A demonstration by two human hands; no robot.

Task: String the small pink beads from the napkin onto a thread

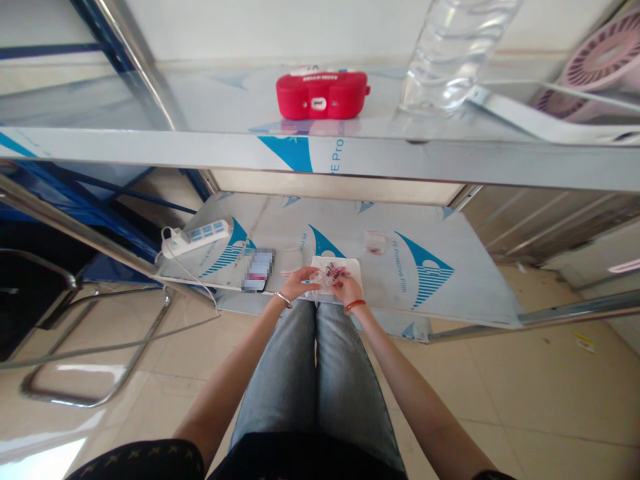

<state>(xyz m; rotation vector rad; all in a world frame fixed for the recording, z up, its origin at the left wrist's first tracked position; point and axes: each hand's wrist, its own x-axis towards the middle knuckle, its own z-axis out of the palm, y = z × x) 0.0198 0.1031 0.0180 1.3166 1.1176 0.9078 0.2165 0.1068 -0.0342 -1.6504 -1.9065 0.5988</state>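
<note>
My left hand (299, 285) reaches in at the near edge of the lower shelf, its fingers curled at a small, see-through piece that looks like a clear plastic bag (318, 277). Close on its right, my right hand (349, 291) has thumb and fingers pressed together; what they hold is too small to make out. Between and behind the fingers lies a small pile of pink and dark bead-like pieces (336, 270). It rests on a white sheet or shallow tray (353, 265), partly covered by my hands.
A phone (259, 270) and a white power strip (200, 237) lie left on the lower shelf (465, 287). A small clear packet (375, 243) is to the right. The upper shelf edge (390, 157) overhangs, bearing a red case (323, 97), a water bottle (450, 60) and a pink fan (605, 53).
</note>
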